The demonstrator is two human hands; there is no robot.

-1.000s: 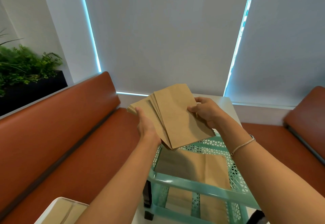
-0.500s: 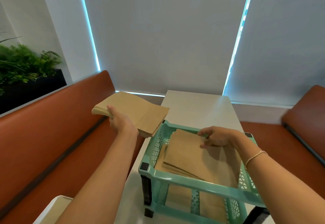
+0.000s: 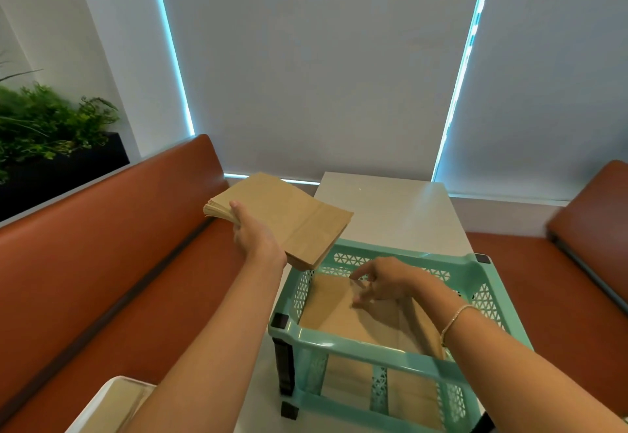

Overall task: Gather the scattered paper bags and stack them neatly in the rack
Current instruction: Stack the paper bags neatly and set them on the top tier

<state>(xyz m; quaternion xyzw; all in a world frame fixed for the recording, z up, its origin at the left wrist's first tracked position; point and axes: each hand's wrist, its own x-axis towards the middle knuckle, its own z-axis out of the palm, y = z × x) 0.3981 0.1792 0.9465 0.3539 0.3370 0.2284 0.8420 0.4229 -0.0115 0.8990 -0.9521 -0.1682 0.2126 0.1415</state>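
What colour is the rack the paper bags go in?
Mint green rack with black corner caps, seen best in the head view.

Head-worn view, angled forward and down, close over rack (image 3: 370,339)

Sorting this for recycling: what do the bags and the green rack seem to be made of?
The bags in the left hand, a stack of bags, look like matte brown kraft paper: flat, creased, thin layered edges. The rack looks like moulded plastic, mint green with a slight sheen, its walls pierced with triangular holes; its dark corner posts are probably plastic too.
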